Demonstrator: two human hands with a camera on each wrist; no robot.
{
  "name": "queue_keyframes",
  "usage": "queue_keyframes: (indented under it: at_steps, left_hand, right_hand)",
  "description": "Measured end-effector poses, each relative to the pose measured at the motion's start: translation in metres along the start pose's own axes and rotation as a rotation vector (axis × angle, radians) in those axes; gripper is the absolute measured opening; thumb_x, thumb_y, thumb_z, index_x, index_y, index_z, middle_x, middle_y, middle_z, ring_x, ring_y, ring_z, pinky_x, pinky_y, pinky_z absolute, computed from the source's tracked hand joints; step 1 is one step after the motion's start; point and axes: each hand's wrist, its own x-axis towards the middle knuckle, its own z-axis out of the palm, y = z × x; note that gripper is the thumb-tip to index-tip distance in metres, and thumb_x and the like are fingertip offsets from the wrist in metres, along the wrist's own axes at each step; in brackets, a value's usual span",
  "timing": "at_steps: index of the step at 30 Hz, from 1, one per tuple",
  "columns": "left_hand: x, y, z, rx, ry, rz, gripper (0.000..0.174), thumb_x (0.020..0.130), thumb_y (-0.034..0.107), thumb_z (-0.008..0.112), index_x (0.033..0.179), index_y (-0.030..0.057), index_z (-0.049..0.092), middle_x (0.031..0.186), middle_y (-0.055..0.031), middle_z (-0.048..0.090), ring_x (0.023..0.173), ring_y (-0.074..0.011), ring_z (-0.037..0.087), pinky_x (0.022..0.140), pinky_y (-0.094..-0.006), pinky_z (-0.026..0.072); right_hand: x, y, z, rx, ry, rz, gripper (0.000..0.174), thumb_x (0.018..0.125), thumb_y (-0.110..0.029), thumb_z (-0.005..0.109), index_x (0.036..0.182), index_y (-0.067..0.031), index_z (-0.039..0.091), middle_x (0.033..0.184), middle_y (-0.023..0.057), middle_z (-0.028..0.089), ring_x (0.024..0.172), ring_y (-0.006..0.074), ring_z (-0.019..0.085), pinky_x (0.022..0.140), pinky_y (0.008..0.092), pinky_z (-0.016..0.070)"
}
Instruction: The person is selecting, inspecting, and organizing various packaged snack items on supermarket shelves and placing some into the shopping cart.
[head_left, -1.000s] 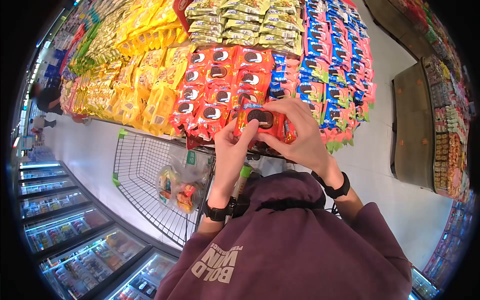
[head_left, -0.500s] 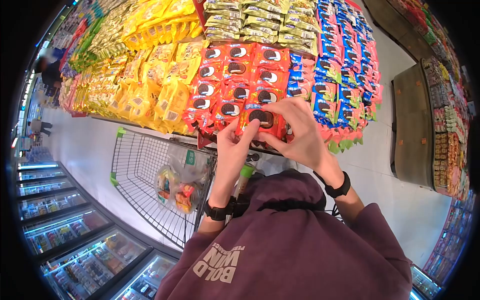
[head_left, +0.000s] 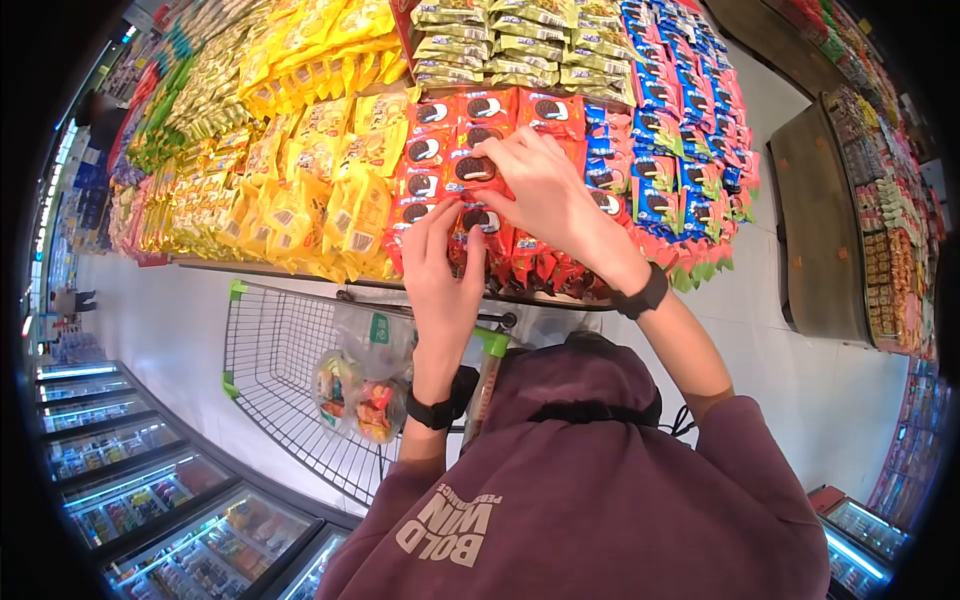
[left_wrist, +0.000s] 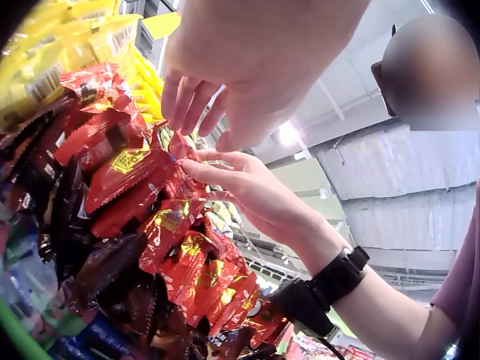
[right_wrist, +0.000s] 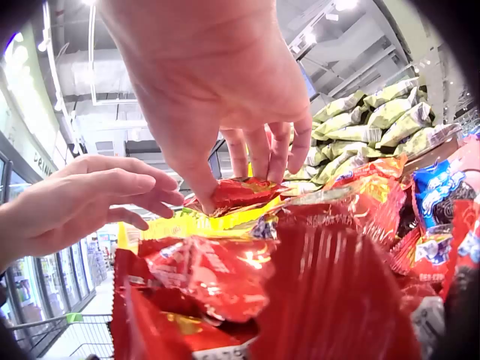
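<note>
My right hand point(head_left: 553, 195) pinches a red sandwich-cookie packet point(head_left: 470, 168) at the top of the red pile, its thumb on the near side and fingers on the far side. In the right wrist view, the same red packet point(right_wrist: 244, 193) shows between thumb and fingertips. My left hand point(head_left: 440, 272) hovers at the near part of the pile with fingers loosely spread, beside another red packet point(head_left: 482, 222). The left wrist view shows the left hand point(left_wrist: 259, 64) above the red packs and the right hand point(left_wrist: 266, 199) just beyond it.
Yellow bags point(head_left: 345, 215) lie left of the red packets, green packs point(head_left: 530, 50) behind, blue-and-pink packs point(head_left: 655, 170) to the right. A wire shopping cart point(head_left: 262, 340) holding bagged goods point(head_left: 375, 405) stands left of the body. Freezers point(head_left: 150, 445) line the lower left.
Both hands held a red cookie packet at the pile's near edge. The right hand has moved forward over the pile with a packet; the left hand has let go and shifted left.
</note>
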Motion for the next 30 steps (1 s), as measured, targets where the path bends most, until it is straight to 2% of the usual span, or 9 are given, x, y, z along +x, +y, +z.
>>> queue_keyframes:
  at_steps: [2, 6, 12, 15, 19, 22, 25, 28, 30]
  left_hand:
    - [-0.001, -0.003, 0.003, 0.052, -0.055, 0.036, 0.033, 0.088, 0.009, 0.069, 0.119, 0.0008, 0.062, 0.126, -0.0159, 0.06, 0.114, -0.0321, 0.057, 0.097, -0.0419, 0.0447]
    - [0.003, -0.007, 0.008, 0.102, -0.103, 0.062, 0.038, 0.091, 0.015, 0.065, 0.125, -0.0009, 0.06, 0.131, -0.019, 0.058, 0.124, -0.0349, 0.051, 0.102, -0.0452, 0.0395]
    - [0.01, -0.007, 0.012, 0.182, -0.246, 0.1, 0.039, 0.095, 0.023, 0.062, 0.125, -0.0021, 0.061, 0.133, -0.0196, 0.058, 0.125, -0.0343, 0.051, 0.102, -0.045, 0.0391]
    - [0.013, -0.005, 0.013, 0.228, -0.286, 0.116, 0.038, 0.095, 0.023, 0.061, 0.126, 0.0002, 0.061, 0.134, -0.0175, 0.058, 0.127, -0.0322, 0.051, 0.104, -0.0441, 0.0379]
    - [0.016, -0.004, 0.01, 0.267, -0.319, 0.118, 0.038, 0.096, 0.024, 0.061, 0.127, 0.0012, 0.061, 0.135, -0.0165, 0.058, 0.128, -0.031, 0.051, 0.105, -0.0436, 0.0373]
    - [0.018, -0.003, 0.011, 0.267, -0.331, 0.122, 0.038, 0.097, 0.022, 0.059, 0.128, 0.0011, 0.06, 0.135, -0.0165, 0.058, 0.128, -0.0309, 0.05, 0.105, -0.0433, 0.0372]
    - [0.021, -0.004, 0.014, 0.267, -0.34, 0.174, 0.037, 0.098, 0.019, 0.055, 0.13, 0.0011, 0.058, 0.137, -0.0165, 0.057, 0.129, -0.0307, 0.05, 0.105, -0.043, 0.0373]
    - [0.021, -0.005, 0.013, 0.305, -0.361, 0.194, 0.036, 0.098, 0.015, 0.053, 0.132, 0.0021, 0.058, 0.138, -0.0162, 0.056, 0.13, -0.0307, 0.049, 0.105, -0.043, 0.0372]
    - [0.021, -0.005, 0.012, 0.32, -0.374, 0.19, 0.037, 0.098, 0.015, 0.053, 0.132, 0.0027, 0.057, 0.139, -0.0161, 0.055, 0.13, -0.031, 0.049, 0.105, -0.0434, 0.0374]
  right_hand:
    - [0.0, 0.007, 0.011, -0.027, -0.045, 0.002, 0.036, 0.073, -0.013, 0.078, 0.102, -0.0014, 0.059, 0.093, 0.0122, 0.066, 0.097, 0.0293, 0.057, 0.083, 0.0397, 0.0443]
    - [-0.001, 0.008, 0.01, -0.043, -0.103, 0.022, 0.038, 0.07, -0.011, 0.078, 0.103, -0.0014, 0.059, 0.093, 0.0118, 0.066, 0.096, 0.0298, 0.058, 0.084, 0.04, 0.0451]
    - [-0.009, 0.011, 0.003, 0.07, -0.091, 0.045, 0.028, 0.074, -0.008, 0.074, 0.098, 0.0003, 0.062, 0.095, 0.0107, 0.064, 0.097, 0.0297, 0.058, 0.083, 0.0395, 0.0518]
    - [-0.012, 0.018, 0.002, 0.138, -0.065, -0.027, 0.022, 0.076, -0.006, 0.072, 0.094, 0.0017, 0.062, 0.095, 0.0105, 0.064, 0.096, 0.0299, 0.059, 0.081, 0.0392, 0.0534]
    - [-0.023, 0.012, -0.009, 0.057, -0.008, -0.055, 0.027, 0.08, -0.007, 0.069, 0.105, 0.0019, 0.066, 0.106, 0.0124, 0.066, 0.102, 0.0298, 0.061, 0.085, 0.0386, 0.0537]
    - [-0.037, 0.009, -0.006, -0.03, -0.096, -0.011, 0.033, 0.084, -0.011, 0.066, 0.115, 0.0025, 0.065, 0.114, 0.0133, 0.065, 0.111, 0.0287, 0.059, 0.093, 0.0384, 0.0506]
    - [-0.043, 0.008, -0.001, -0.121, -0.13, -0.034, 0.04, 0.086, -0.012, 0.063, 0.124, 0.0031, 0.06, 0.123, 0.0135, 0.062, 0.118, 0.0272, 0.056, 0.103, 0.0388, 0.0438]
    - [-0.044, 0.005, -0.01, -0.098, -0.261, 0.027, 0.047, 0.086, -0.009, 0.06, 0.131, 0.0029, 0.053, 0.132, 0.0143, 0.056, 0.126, 0.0272, 0.05, 0.11, 0.0409, 0.0359]
    - [-0.046, 0.0, -0.014, -0.168, -0.289, -0.004, 0.048, 0.086, -0.007, 0.059, 0.133, 0.003, 0.051, 0.133, 0.0149, 0.055, 0.129, 0.0278, 0.048, 0.111, 0.0431, 0.0348]
